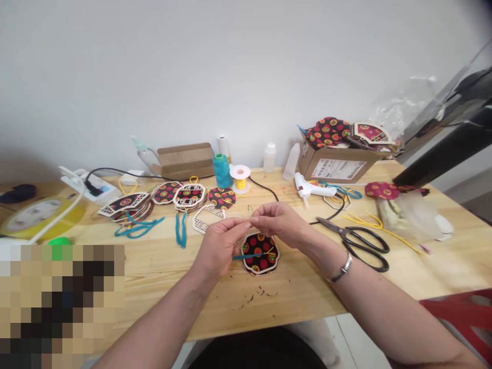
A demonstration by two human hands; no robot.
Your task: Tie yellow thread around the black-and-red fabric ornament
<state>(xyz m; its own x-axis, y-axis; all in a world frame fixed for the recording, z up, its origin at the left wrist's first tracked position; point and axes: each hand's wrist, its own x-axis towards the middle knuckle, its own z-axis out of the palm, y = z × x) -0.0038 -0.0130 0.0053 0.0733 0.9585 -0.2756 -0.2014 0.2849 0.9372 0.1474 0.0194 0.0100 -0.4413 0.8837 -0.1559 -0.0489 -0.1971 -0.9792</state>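
Observation:
My left hand (220, 242) and my right hand (280, 221) meet over the table, both closed in a pinch. A thin cord (250, 209) sticks up as a small loop where the fingertips come together; the rest of it is hidden. Just below lies a patterned ornament (260, 261), dark fabric with red and orange flowers in a pale wooden frame. Across it runs a teal cord (251, 255) with a yellow thread at its right end. The teal cord's left end passes close under my left hand; I cannot tell whether the hand touches it.
Black-handled scissors (359, 241) lie right of my right hand, near a white glue gun (313, 188). Teal thread (222, 171) and a yellow spool (241, 180) stand behind. Finished-looking ornaments (128, 205) sit left; a cardboard box (332, 164) holds more. Dark scraps (261, 293) lie in front.

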